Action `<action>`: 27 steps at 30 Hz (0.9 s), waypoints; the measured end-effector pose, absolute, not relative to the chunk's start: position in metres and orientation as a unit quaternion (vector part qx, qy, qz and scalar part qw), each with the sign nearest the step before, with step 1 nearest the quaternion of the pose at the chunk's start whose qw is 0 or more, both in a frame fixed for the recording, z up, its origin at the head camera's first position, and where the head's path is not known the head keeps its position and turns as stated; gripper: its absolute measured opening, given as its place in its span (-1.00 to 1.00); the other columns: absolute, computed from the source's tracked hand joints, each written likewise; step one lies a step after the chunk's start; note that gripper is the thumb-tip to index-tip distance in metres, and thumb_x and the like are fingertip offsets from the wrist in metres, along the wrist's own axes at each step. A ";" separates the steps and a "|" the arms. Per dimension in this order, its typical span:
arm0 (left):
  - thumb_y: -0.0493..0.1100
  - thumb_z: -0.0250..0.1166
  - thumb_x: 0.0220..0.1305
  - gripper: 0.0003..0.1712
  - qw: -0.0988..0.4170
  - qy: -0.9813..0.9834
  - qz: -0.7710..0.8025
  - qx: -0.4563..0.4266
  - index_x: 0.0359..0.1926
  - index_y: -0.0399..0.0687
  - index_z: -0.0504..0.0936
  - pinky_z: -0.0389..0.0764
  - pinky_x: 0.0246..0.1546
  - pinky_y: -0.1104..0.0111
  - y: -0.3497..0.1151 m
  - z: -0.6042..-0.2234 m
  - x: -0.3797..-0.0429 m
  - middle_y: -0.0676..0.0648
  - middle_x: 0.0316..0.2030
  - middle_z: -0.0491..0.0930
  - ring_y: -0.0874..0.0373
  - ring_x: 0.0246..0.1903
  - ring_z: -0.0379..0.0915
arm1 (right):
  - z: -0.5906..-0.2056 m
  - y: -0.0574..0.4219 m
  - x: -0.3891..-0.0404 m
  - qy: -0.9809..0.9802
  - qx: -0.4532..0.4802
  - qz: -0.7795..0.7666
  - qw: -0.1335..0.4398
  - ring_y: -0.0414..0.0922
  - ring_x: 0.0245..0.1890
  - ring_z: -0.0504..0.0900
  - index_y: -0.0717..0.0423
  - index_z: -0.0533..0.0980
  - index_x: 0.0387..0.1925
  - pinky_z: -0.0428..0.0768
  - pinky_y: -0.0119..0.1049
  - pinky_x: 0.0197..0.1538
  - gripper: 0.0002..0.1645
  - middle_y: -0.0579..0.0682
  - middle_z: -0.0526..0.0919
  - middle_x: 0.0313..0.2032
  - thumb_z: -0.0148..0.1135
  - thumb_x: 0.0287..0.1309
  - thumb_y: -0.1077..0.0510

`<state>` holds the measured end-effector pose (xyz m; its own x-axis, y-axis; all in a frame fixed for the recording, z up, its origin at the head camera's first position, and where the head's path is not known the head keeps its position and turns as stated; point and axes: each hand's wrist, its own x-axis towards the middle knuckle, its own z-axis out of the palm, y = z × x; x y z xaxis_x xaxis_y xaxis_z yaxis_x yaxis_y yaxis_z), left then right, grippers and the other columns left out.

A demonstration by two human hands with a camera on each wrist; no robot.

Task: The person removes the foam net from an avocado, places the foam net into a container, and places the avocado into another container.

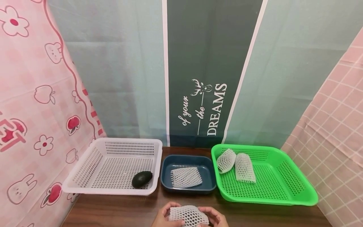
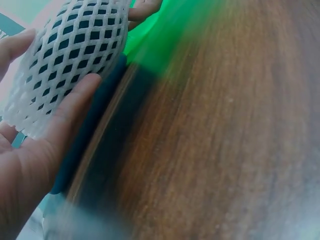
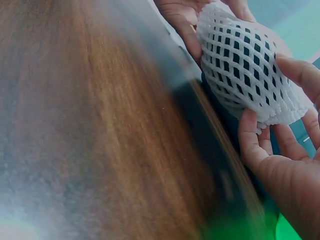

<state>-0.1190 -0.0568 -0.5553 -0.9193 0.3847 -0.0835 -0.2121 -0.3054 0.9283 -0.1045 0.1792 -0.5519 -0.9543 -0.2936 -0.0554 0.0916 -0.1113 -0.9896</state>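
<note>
A white foam net sleeve (image 1: 189, 215), bulging, is held between both hands at the lower edge of the head view. Something dark shows through its holes; it looks like an avocado, mostly covered. My left hand (image 1: 167, 217) grips the sleeve's left end, with thumb and fingers on either side. My right hand (image 1: 214, 217) holds the right end in a similar way. Both wrist views show the sleeve (image 2: 75, 55) close up, with fingers of my right hand (image 3: 280, 170) around its open edge. Beyond the hands, another foam net sleeve (image 1: 186, 177) lies flat in a blue tray (image 1: 167, 164).
At the left stands a white basket (image 1: 124, 190) holding one dark avocado (image 1: 142, 179). A green basket (image 1: 269, 200) on the right contains two net-covered pieces, one tilted (image 1: 226, 161) and one upright (image 1: 245, 168). All stand on a brown wooden table (image 1: 119, 211), with cloth hangings around.
</note>
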 end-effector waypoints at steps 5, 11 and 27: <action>-0.35 0.43 -0.21 -0.40 0.167 0.577 0.795 0.082 -0.09 -0.42 0.38 0.51 -0.34 0.34 -0.057 -0.558 -0.120 -0.12 -0.31 0.51 0.10 -0.33 0.48 | -0.562 0.180 -0.107 0.648 -0.108 -0.746 0.106 -0.10 -0.06 0.49 0.28 0.44 -0.05 0.43 -0.32 -0.09 -0.46 0.02 0.53 -0.04 0.33 -0.19 0.39; -0.37 0.45 -0.26 -0.38 0.161 0.571 0.802 0.076 -0.10 -0.42 0.39 0.52 -0.32 0.33 -0.053 -0.568 -0.123 -0.12 -0.30 0.52 0.09 -0.32 0.49 | -0.576 0.182 -0.111 0.632 -0.157 -0.756 0.065 -0.09 -0.03 0.47 0.34 0.44 -0.06 0.41 -0.35 -0.05 -0.50 0.04 0.53 -0.03 0.27 -0.17 0.47; -0.44 0.43 -0.25 -0.37 0.136 0.565 0.808 0.094 -0.09 -0.54 0.35 0.51 -0.31 0.36 -0.059 -0.578 -0.125 -0.12 -0.25 0.53 0.14 -0.28 0.48 | -0.600 0.189 -0.126 0.506 -0.325 -0.789 0.126 -0.11 0.11 0.33 0.34 0.36 0.08 0.32 -0.30 0.05 -0.42 -0.01 0.40 0.11 -0.22 0.02 0.66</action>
<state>-0.1250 -0.0585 -0.5780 -0.9455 0.3257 -0.0011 -0.1128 -0.3242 0.9392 -0.1262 0.1893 -0.6000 -0.7571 -0.5279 0.3848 -0.1291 -0.4566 -0.8802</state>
